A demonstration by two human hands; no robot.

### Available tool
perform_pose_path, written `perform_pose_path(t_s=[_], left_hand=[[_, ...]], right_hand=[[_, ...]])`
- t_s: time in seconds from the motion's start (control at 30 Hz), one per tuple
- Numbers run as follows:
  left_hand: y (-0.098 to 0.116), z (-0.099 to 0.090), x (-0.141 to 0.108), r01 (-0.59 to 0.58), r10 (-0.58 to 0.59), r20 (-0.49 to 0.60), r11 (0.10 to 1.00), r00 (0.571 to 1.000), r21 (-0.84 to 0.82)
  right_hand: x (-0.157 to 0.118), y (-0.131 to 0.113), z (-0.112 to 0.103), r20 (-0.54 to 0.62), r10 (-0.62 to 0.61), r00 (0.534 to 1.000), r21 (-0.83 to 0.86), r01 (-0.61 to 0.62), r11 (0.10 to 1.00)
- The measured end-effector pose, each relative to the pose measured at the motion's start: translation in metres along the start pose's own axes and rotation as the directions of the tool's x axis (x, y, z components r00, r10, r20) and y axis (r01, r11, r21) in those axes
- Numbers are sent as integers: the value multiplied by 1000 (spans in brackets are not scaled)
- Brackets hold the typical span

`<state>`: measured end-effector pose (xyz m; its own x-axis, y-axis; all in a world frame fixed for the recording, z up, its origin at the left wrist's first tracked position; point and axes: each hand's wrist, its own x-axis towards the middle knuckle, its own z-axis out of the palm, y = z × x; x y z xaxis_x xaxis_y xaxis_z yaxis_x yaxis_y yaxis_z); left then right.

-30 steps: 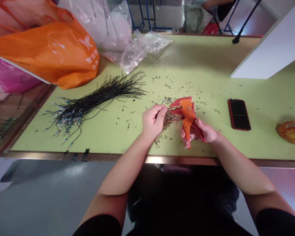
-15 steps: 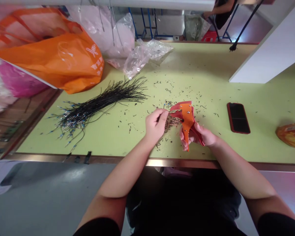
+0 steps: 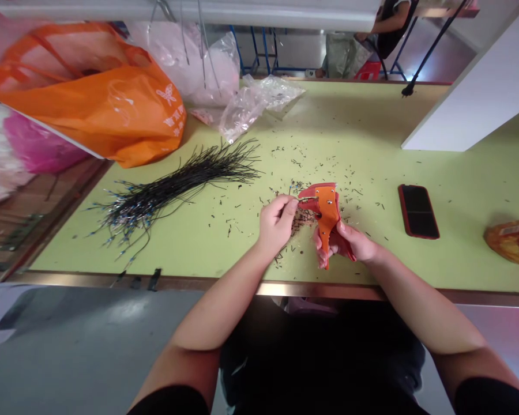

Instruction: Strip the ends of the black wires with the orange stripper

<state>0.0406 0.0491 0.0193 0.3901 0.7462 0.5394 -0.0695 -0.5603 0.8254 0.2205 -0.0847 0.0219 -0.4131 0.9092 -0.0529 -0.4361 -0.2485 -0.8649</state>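
My right hand (image 3: pixel 346 242) is wrapped round the handles of an orange-red wire stripper (image 3: pixel 327 202), whose jaws point left. Pinched between the thumb and fingers of my left hand (image 3: pixel 278 222) is a thin black wire (image 3: pixel 301 200), its end at the stripper's jaws. Most of that wire is hidden by the hand. Under the tool lies a heap of dark cut bits (image 3: pixel 301 221). To the left, a bundle of black wires (image 3: pixel 190 180) with blue-tipped ends rests on the green table (image 3: pixel 199 239).
An orange bag (image 3: pixel 125 115) and clear plastic bags (image 3: pixel 255 104) stand along the back left. On the right are a phone (image 3: pixel 418 211) and an orange-wrapped container (image 3: pixel 512 241). A white panel (image 3: pixel 462 109) rises behind the phone. Across the table another person's arm (image 3: pixel 389 24) shows.
The wire stripper's handles look closer together, and its head sits slightly further left. My left hand stays at the jaws. The whole view has shifted a little.
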Motion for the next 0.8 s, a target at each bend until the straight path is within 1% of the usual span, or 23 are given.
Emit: perform_pose_path(t_s=[0.07,0.17,0.23,0.33,0.47,0.57,0.63,0.7,0.8], left_hand=[[1,-2,1,5,-5,13,1000,1000,8],[1,-3,2,21,-22,16,999,1000,28],[0,-3,2,40,-40,16,998,999,38],[-1,-2,2,75,-76,21,996,997,50],[-3,0,2,109,-111,22,992,994,66],[-3,0,4,123,-124,22,991,992,59],[-2,0,6,118,-119,35,993,992,21],[-1,-1,7,122,-120,55,992,991,-30],[-2,-2,7,138,-131,72,985,989,-99]], right_hand=[[1,1,0,-32,-2,999,-55,0,999],[5,4,2,-67,-39,997,-107,32,994],[9,8,5,-86,-68,994,-115,58,992],[14,14,11,-129,-107,986,-86,96,992],[20,24,20,-231,-151,961,-65,140,988],[23,29,27,-299,-196,934,-104,172,980],[23,30,31,-326,-233,916,-148,194,970],[22,30,35,-318,-270,909,-176,223,959],[20,31,38,-246,-320,915,-158,288,945]])
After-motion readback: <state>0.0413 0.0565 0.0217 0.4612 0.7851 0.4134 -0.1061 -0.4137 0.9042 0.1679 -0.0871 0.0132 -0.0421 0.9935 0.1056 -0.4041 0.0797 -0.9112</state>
